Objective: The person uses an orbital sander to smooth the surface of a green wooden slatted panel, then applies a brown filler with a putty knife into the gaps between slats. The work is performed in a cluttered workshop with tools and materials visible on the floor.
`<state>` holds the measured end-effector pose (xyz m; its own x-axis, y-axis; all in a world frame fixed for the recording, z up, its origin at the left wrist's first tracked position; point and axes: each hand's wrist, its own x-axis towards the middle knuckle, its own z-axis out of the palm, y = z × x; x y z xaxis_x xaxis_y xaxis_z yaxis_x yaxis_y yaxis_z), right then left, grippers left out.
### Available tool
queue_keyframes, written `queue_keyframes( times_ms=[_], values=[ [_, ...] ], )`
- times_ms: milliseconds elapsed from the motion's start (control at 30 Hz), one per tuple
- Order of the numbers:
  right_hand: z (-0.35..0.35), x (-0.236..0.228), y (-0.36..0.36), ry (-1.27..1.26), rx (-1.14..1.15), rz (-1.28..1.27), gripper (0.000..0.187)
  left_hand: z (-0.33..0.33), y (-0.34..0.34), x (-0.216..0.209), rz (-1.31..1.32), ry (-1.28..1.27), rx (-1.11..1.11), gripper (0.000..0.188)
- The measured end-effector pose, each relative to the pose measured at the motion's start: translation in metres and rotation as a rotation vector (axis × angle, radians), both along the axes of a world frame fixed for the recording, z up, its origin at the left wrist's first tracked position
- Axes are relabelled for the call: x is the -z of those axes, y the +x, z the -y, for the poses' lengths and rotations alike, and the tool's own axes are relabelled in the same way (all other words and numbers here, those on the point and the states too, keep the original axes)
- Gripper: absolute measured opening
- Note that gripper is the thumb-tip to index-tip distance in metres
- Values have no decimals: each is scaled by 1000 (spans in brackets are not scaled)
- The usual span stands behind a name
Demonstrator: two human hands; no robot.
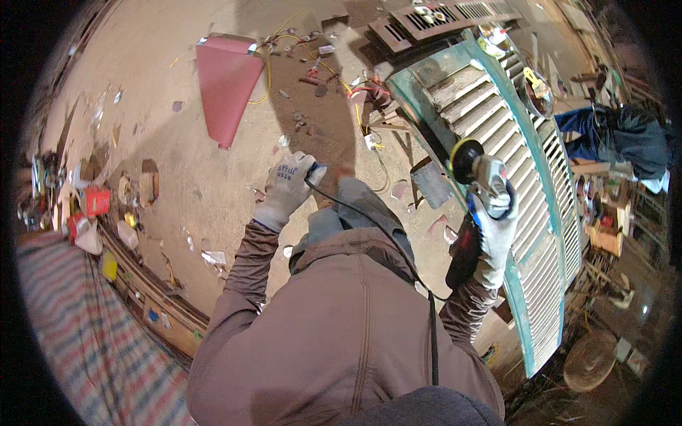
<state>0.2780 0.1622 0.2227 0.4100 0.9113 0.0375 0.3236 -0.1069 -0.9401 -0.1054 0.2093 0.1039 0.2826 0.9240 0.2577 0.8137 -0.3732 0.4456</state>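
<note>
My right hand [496, 238], in a pale work glove, is wrapped round a handheld power sander [490, 183] with a round pad [465, 160] at its head. The tool is beside the left edge of a louvred shutter panel [490, 117] with a worn green frame and pale slats. Whether the pad touches the panel is unclear. To the left, my gloved left hand [285, 186] is closed on a black power cord [355, 207]. That cord runs back across my body toward my right arm.
A red tapered panel [227, 85] lies on the dusty floor ahead. Yellow cable [268, 71] and scraps are scattered near it. Another slatted piece [440, 20] is at the far right. Striped cloth [92, 334] covers the lower left. Dark blue clothing [618, 138], possibly a person, shows at right.
</note>
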Motion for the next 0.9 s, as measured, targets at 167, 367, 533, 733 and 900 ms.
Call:
queue_keyframes(
  times_ms=[167, 367, 533, 733, 900],
  values=[
    [-55, 19, -41, -89, 16, 174, 79, -80, -16, 40, -121, -119, 169, 22],
    [-126, 1, -98, -260, 110, 142, 85, -161, -25, 30, -213, -221, 544, 30],
    [-166, 5, -122, -349, 202, 159, 86, -222, 6, -26, 2, -466, 848, 33],
    [-201, 9, -148, -483, 353, 215, 90, -265, 33, -32, 407, -485, 1330, 45],
    [-230, 11, -174, -524, 610, 206, 77, -290, 65, -34, 990, -2350, 761, 50]
  ],
)
